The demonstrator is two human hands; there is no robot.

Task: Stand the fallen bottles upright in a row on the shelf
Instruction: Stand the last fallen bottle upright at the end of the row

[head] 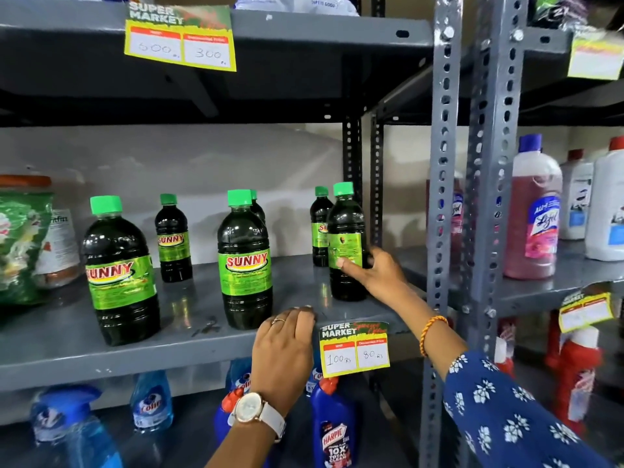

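Note:
Several dark bottles with green caps and green "SUNNY" labels stand upright on the grey metal shelf (189, 309). One stands at the front left (120, 275), one at the front middle (244, 261). Smaller-looking ones stand further back (173, 238), (319, 228), and one more hides behind the middle bottle. My right hand (374, 275) grips the lower part of the rightmost bottle (346, 238), which is upright with its label turned sideways. My left hand (287, 339) rests curled on the shelf's front edge, holding nothing.
Green and white packets (23, 244) lie at the shelf's left end. A perforated upright post (442, 197) bounds the right side. Pink Lizol bottles (533, 214) and white bottles fill the neighbouring rack. Blue spray bottles (152, 400) and a Harpic bottle (334, 430) sit below. A price tag (354, 349) hangs on the shelf edge.

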